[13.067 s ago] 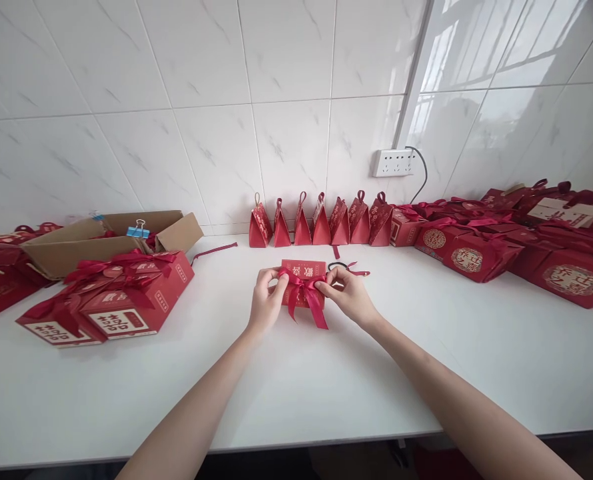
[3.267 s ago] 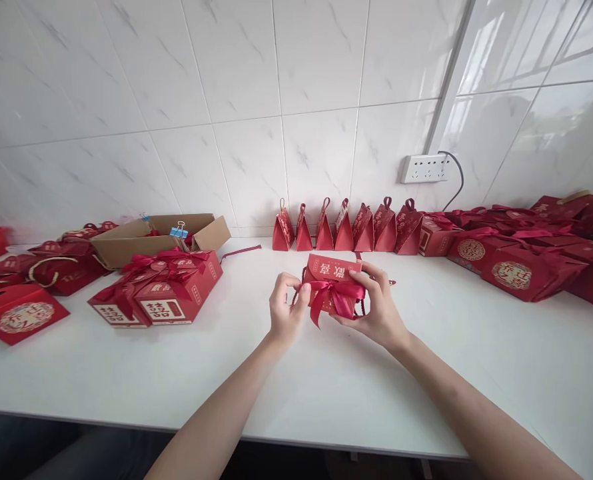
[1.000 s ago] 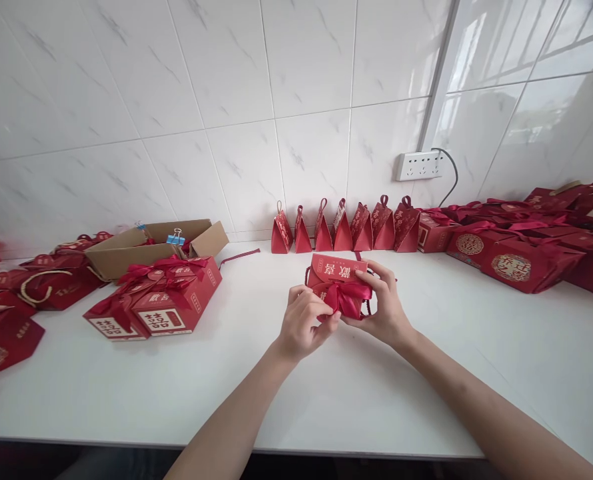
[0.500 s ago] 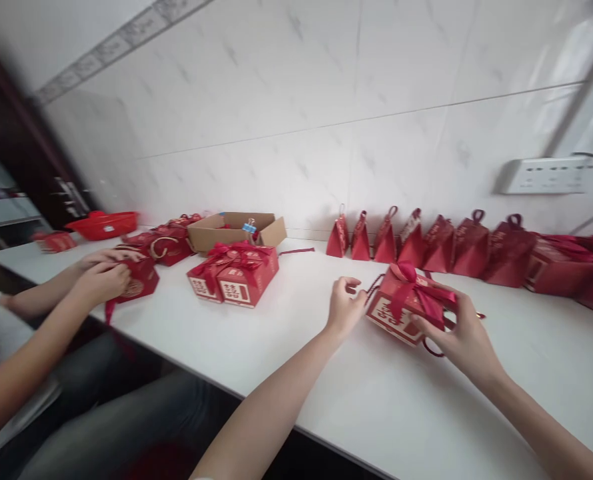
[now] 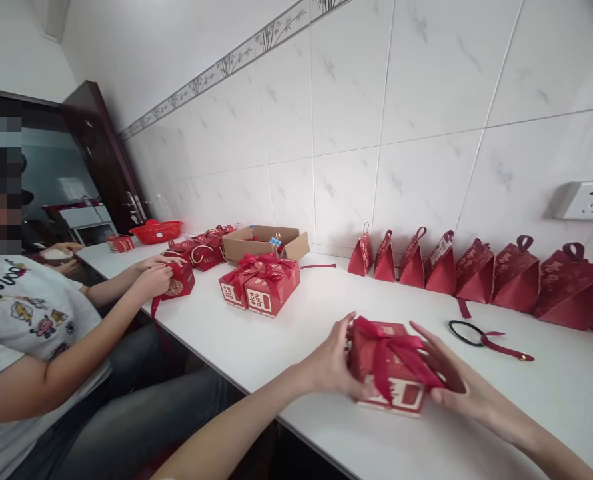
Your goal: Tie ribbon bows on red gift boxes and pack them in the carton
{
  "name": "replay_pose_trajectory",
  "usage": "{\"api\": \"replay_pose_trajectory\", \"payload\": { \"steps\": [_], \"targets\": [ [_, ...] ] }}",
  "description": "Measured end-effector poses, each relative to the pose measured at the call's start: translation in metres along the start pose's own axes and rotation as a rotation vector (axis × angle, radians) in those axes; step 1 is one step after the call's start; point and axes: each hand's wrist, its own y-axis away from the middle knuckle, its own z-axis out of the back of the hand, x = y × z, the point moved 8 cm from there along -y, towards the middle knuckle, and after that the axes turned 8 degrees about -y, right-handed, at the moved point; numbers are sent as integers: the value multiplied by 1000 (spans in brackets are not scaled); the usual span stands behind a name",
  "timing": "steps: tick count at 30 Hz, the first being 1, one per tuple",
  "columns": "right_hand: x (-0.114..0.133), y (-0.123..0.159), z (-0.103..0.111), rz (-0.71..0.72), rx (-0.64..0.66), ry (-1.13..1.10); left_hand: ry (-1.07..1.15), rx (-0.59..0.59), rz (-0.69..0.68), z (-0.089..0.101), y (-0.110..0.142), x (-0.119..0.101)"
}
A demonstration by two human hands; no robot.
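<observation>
A red gift box [image 5: 366, 353] with a wide red ribbon bow and a cream-coloured character panel sits tilted toward me on the white table. My left hand [image 5: 329, 360] grips its left side, thumb at the lower front and fingers behind. On the opposite side, my right hand [image 5: 454, 380] curves around the box and the ribbon's loose end; its fingertips are partly hidden. To the right lie a black hair-tie-like loop [image 5: 465, 333] and a dark red strap [image 5: 506, 350] with a gold-coloured end.
Several red triangular boxes [image 5: 361, 257] with loops line the tiled wall. Two bow-tied gift boxes [image 5: 271, 293] stand left of my hands, before an open cardboard box [image 5: 241, 248]. A co-worker's hands [image 5: 154, 280] hold another red box [image 5: 182, 280]. A red basin [image 5: 156, 231] stands farther off.
The gift box has come nearer to me. My left hand, formerly beside it by a dark cord, now grips its side. The black loop and strap show uncovered. The view has swung left.
</observation>
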Motion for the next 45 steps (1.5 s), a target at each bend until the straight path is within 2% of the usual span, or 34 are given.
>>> {"api": "replay_pose_trajectory", "payload": {
  "steps": [1, 3, 5, 8, 9, 10, 11, 13, 15, 16, 18, 19, 20, 21, 22, 24, 27, 29, 31, 34, 40, 43, 45],
  "targets": [
    [0, 0, -12, 8, 71, -28, -58, -19, 8, 11, 17, 0],
    [-1, -2, -24, 1, 99, -13, -165, -167, 33, 47, 52, 0],
    [-5, -4, -23, -39, 25, 75, -286, -450, 92, 96, 89, 0],
    [-6, -6, -17, -72, -54, 194, -510, -1026, 175, 168, 149, -2],
    [-6, -7, -16, -68, -59, 219, -601, -1158, 242, 184, 165, 0],
    [-6, -7, -16, -60, -61, 236, -684, -1219, 334, 195, 174, 6],
    [-6, -7, -16, -50, -63, 248, -746, -1213, 429, 202, 178, 13],
    [-6, -7, -16, -29, -68, 261, -810, -1088, 592, 207, 176, 31],
    [-6, -7, -18, -15, -72, 265, -902, -1071, 632, 202, 175, 33],
    [-7, -7, -18, -14, -71, 264, -992, -1104, 588, 195, 174, 25],
    [-9, -7, -20, -24, -63, 260, -1203, -1132, 379, 172, 163, -2],
    [-10, -7, -20, -33, -59, 258, -1286, -1077, 258, 158, 152, -14],
    [-11, -8, -20, -38, -57, 259, -1337, -971, 165, 143, 137, -23],
    [-12, -8, -20, -38, -59, 263, -1368, -864, 137, 133, 122, -28],
    [-12, -9, -19, -31, -64, 269, -1389, -778, 166, 128, 106, -30],
    [-10, -9, -18, -5, -74, 281, -1397, -708, 316, 136, 76, -29],
    [-8, -9, -19, 24, -61, 282, -1432, -699, 566, 169, 37, -26],
    [-8, -8, -21, 20, -41, 282, -1458, -574, 691, 187, 15, -16],
    [-8, -8, -23, 21, -26, 286, -1465, -445, 771, 196, 2, -7],
    [-6, -8, -25, 64, -24, 291, -1450, -382, 815, 197, -2, 2],
    [-7, -9, -26, 110, -23, 295, -1469, -428, 668, 162, 0, -2],
    [-5, -10, -27, 85, -28, 287, -1373, -386, 587, 133, 2, -13],
    [-1, -9, -24, 74, -81, 248, -1264, -319, 459, 105, 1, -27]
  ]
}}
